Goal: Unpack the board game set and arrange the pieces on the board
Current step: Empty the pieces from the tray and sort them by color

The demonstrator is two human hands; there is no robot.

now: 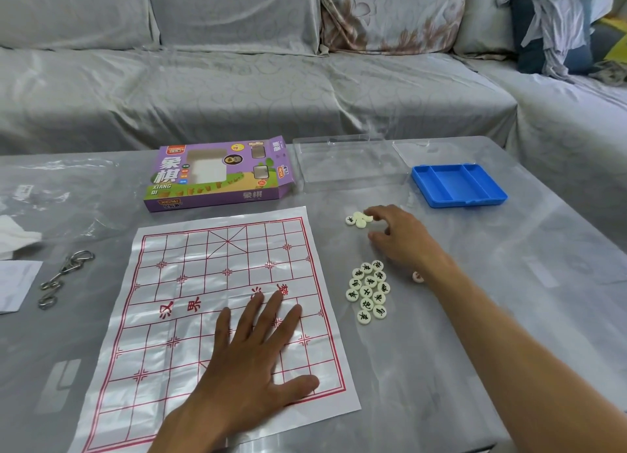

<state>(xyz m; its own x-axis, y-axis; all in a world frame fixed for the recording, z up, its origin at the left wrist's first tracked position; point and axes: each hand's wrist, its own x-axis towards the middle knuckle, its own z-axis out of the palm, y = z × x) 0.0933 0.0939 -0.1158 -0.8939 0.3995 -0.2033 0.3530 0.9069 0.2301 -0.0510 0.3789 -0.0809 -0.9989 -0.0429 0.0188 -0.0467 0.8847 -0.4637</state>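
A: Biggest first?
B: Grey sofa [237, 79] far beyond both hands, table [475, 317] under them. Paper board [190, 283] lies flat; left hand [251, 361] presses on it, fingers straight & spread wide, tips at the river text.
A: Packaging?
B: Purple box [217, 174] beyond the left fingertips, past the board's far edge. Clear lid [346, 160] & blue tray [458, 184] beyond the right hand.
A: Right hand [400, 235]?
B: Fingers loosely curled, tips touching a small heap of pale pieces [358, 219]. Can't tell if it's pinching one.
A: Others?
B: Black-marked cluster [368, 291] just left of the right wrist, btw. both hands, off the board. One stray piece [418, 277] peeks under that wrist.
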